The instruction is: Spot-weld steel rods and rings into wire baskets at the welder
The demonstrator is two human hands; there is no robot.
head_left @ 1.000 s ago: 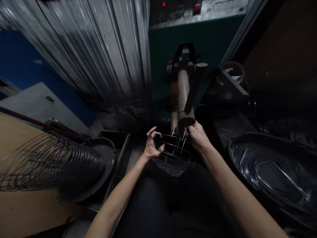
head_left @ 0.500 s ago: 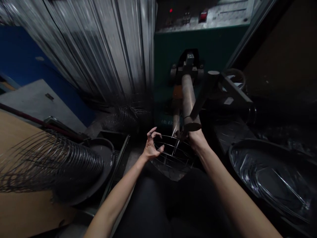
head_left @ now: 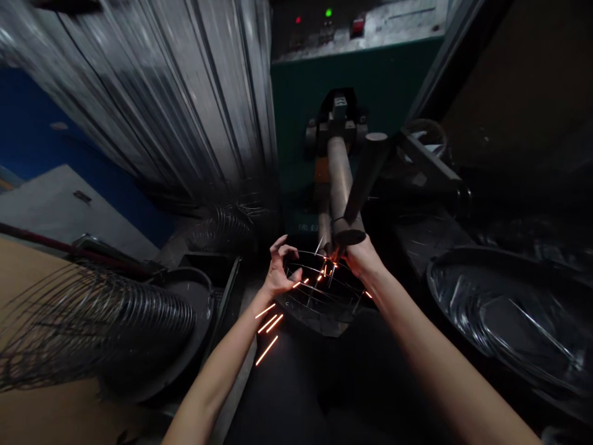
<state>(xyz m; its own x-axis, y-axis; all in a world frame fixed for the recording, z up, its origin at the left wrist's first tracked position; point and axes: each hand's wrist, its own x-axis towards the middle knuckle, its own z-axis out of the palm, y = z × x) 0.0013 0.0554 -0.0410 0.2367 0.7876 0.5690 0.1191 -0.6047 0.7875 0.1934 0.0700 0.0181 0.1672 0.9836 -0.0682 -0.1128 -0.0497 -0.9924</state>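
Observation:
A round wire frame sits low in front of me, under the cylindrical electrode arm of a green machine. Orange sparks fly from the arm's lower tip, down past my left forearm. My left hand curls its fingers and thumb around the left edge of the wire frame. Beside the arm's tip, on the right, is my right hand; its fingers are hidden behind the arm, so what they hold does not show.
At the left, a stack of wire rings stands on a round dark tray. A dark basin with thin metal wires lies at the right. Corrugated metal sheeting rises behind, beside a blue panel.
Sparks have appeared at the arm's tip, and a green light is now lit on the machine panel. The view has shifted slightly; both hands stay in nearly the same place around the frame.

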